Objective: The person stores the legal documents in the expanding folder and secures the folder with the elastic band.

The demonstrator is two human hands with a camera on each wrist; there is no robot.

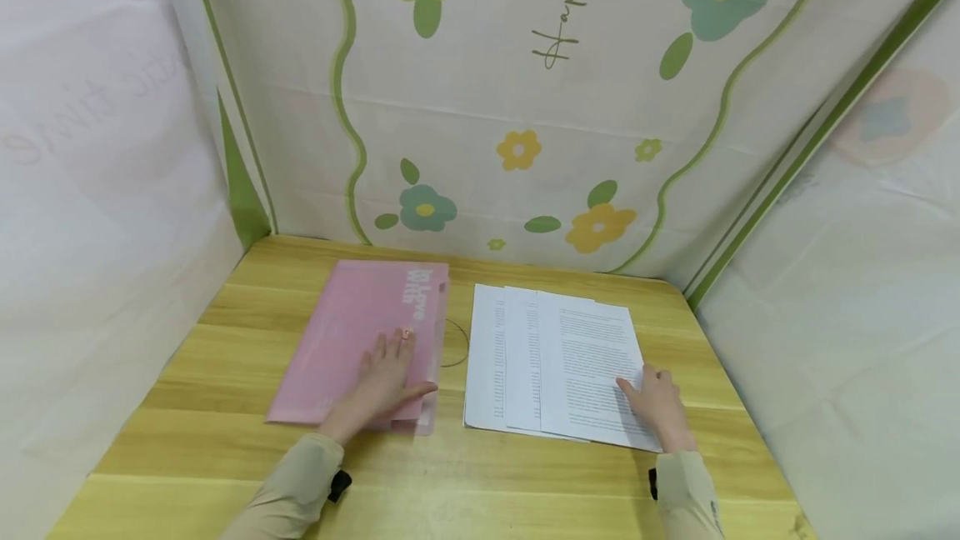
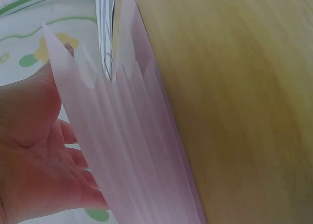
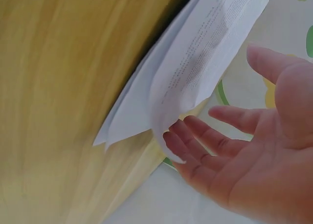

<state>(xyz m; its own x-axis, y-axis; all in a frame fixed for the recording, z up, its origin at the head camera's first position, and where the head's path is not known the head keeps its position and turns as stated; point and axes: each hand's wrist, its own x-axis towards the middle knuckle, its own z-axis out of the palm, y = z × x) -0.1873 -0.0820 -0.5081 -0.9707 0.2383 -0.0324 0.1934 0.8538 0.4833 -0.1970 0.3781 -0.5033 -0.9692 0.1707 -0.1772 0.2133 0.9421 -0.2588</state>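
Note:
A pink translucent expanding file folder point(image 1: 352, 315) with white lettering lies on the left of the table. My left hand point(image 1: 386, 382) rests over its right part with straight fingers and the thumb out to the side. Seen from the left wrist, the folder's several layered pockets point(image 2: 132, 136) fan out along one side. On the right, overlapping printed sheets point(image 1: 592, 357) are spread in a row. At their right edge is my right hand point(image 1: 658, 402), its fingers loosely extended; in the right wrist view the fingertips are right at a curled corner of the top sheet point(image 3: 168, 101).
A thin cord loop point(image 1: 467, 344) sticks out from the folder's right side, between it and the sheets. The wooden table point(image 1: 450, 482) is bounded by a flower-printed cloth wall point(image 1: 465, 107) behind and pale cloth walls on both sides.

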